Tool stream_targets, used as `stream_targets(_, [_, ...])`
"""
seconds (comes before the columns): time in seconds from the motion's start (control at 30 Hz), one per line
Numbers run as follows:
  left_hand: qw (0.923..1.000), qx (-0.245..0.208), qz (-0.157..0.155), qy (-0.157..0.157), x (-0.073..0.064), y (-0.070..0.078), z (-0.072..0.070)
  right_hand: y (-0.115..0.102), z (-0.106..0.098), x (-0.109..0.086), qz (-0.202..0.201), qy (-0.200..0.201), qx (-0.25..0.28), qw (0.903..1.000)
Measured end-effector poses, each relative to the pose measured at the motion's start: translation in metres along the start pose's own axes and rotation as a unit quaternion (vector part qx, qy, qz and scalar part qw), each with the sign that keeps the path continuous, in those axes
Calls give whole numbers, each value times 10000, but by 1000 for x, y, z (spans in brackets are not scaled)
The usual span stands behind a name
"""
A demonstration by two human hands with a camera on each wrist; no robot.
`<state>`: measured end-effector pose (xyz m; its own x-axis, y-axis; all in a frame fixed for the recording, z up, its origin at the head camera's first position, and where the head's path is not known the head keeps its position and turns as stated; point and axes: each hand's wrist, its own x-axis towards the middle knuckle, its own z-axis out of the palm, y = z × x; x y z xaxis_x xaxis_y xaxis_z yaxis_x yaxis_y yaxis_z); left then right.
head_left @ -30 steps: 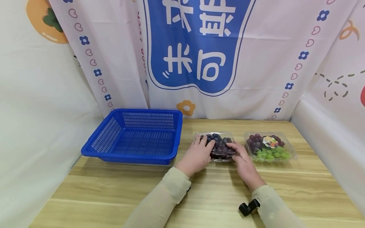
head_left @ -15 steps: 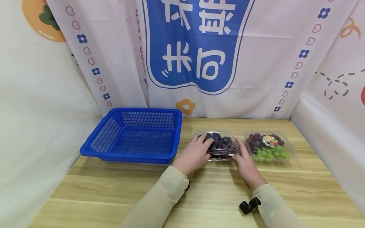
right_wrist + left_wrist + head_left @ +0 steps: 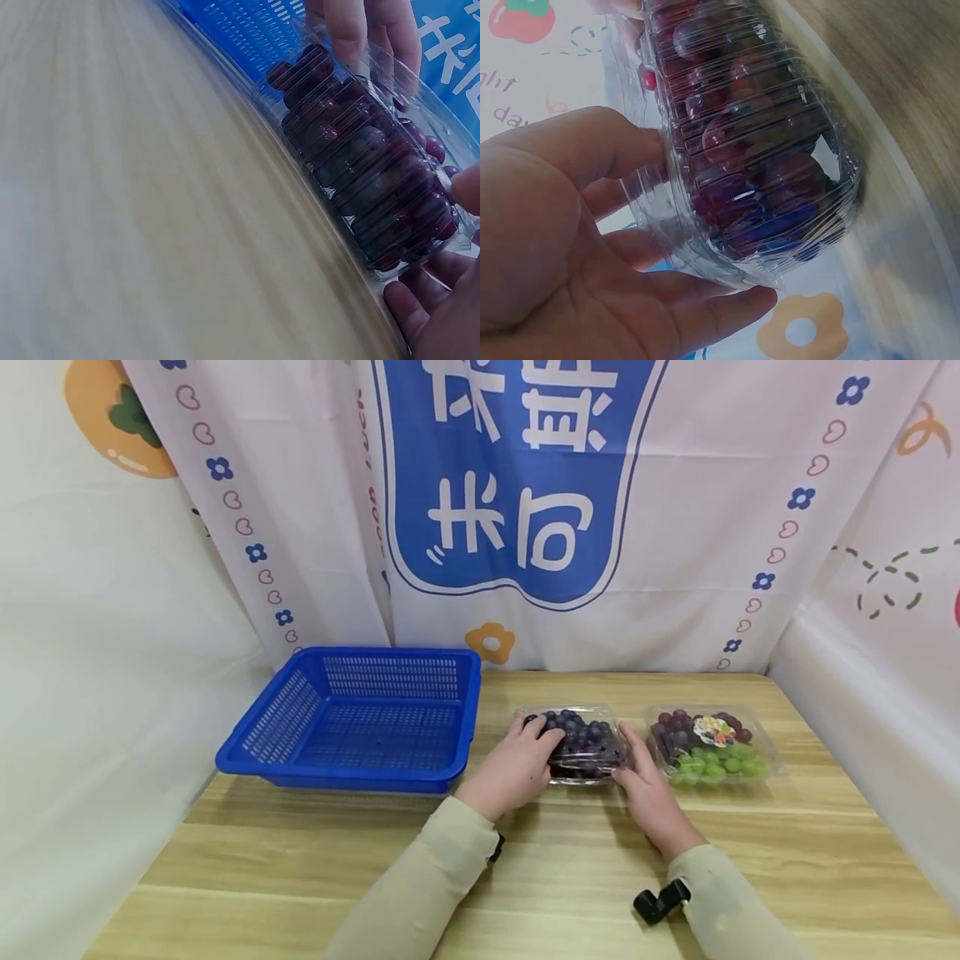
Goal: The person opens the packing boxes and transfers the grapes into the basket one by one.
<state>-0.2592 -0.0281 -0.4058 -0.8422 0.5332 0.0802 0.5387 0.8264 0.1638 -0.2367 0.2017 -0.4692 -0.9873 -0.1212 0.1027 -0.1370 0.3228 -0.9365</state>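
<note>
A clear plastic box of dark grapes (image 3: 588, 750) sits on the table between both hands. My left hand (image 3: 512, 770) grips its left end, fingers spread over the lid. In the left wrist view, the thumb presses the box's rim (image 3: 676, 161) while the other fingers reach behind it. My right hand (image 3: 654, 797) holds the right end, thumb at the front corner and fingers along the side. From the right wrist, the ribbed side of the box (image 3: 367, 169) shows grapes packed inside, with the left hand's fingers (image 3: 346, 34) at the far end.
To the left stands a blue slotted basket (image 3: 375, 727) with nothing in it. A second clear box (image 3: 720, 750) of purple and green grapes, with a round sticker (image 3: 714, 732), lies just right of the right hand. A printed cloth (image 3: 675, 568) hangs behind the table (image 3: 555, 877).
My right hand's fingers have moved from the top of the grape box out to its right side. The left hand has shifted slightly left; the box stays in about the same place.
</note>
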Motion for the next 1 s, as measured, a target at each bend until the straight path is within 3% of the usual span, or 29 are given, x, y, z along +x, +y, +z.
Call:
stream_targets(0.37, [9997, 160, -93, -130, 1, 1, 4, 5, 0, 1, 120, -99, -162, 9997])
stream_targets(0.6, [9995, 298, -5, 92, 3, -1, 2, 6, -1, 3, 22, -140, -116, 9998])
stream_targets(1.0, [9996, 213, -125, 97, 1, -1, 1, 6, -2, 2, 181, -67, -127, 9997])
